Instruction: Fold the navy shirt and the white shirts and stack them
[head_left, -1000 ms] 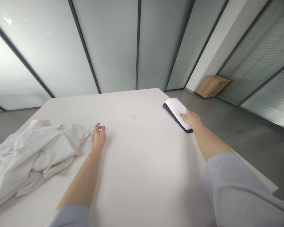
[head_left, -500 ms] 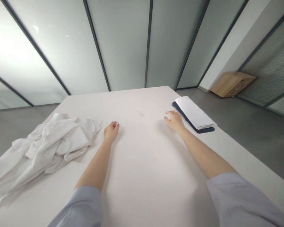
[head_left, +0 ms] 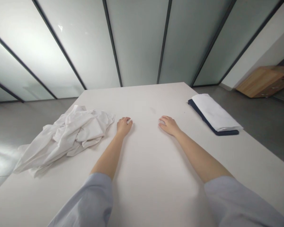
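Observation:
My left hand is just above or on the white table, fingers loosely curved and apart, with nothing in it. Close to its left lies a crumpled heap of white cloth, perhaps a garment. Across from it, my right hand is palm down with thumb and fingers apart, also holding nothing. Further right, a neatly folded white cloth rests on a folded dark navy cloth, whose edge shows on the left and front. Neither hand touches any of the cloths.
Frosted glass panels with dark frames stand behind the table's far edge. A wooden cabinet sits on the grey floor at the right. The folded stack lies near the table's right edge, and the white heap reaches towards the left edge.
The view has turned left, so the scene shifts right. My right hand has moved away from the folded stack, towards my left hand. My left hand's fingers have opened out.

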### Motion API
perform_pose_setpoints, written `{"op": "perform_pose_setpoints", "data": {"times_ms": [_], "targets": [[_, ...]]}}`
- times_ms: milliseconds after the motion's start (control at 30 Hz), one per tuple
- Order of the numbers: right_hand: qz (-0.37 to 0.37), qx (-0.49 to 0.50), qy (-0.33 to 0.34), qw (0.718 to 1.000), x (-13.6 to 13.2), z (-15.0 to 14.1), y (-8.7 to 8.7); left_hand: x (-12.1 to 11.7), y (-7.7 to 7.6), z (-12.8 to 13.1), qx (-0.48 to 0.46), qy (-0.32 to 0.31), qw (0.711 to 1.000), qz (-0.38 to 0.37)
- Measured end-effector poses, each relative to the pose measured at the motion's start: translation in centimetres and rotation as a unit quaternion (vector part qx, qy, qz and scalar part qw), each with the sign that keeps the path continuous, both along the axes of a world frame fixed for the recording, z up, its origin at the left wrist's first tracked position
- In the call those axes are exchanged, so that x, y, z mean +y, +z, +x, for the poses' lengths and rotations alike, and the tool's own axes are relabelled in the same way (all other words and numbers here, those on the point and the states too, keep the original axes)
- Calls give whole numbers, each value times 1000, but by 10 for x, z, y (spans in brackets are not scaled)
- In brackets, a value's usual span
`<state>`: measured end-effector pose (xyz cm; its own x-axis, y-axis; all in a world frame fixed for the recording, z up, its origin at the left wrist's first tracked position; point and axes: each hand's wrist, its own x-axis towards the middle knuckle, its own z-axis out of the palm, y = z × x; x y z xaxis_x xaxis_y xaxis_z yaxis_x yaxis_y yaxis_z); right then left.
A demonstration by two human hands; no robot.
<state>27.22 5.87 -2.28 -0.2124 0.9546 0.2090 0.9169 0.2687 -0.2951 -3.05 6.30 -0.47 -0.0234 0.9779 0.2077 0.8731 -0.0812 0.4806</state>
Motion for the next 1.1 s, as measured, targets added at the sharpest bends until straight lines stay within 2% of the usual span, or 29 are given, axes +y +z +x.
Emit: {"op": "perform_pose_setpoints", "data": {"times_ms": [333, 1100], "targets": [[-4, -2, -10, 1000, -3, -4, 5, -1, 1, 1, 11, -8, 1000, -1], [0, 8, -7, 1000, -3, -4, 3, -2, 1, 0, 19, -10, 1000, 1]]}}
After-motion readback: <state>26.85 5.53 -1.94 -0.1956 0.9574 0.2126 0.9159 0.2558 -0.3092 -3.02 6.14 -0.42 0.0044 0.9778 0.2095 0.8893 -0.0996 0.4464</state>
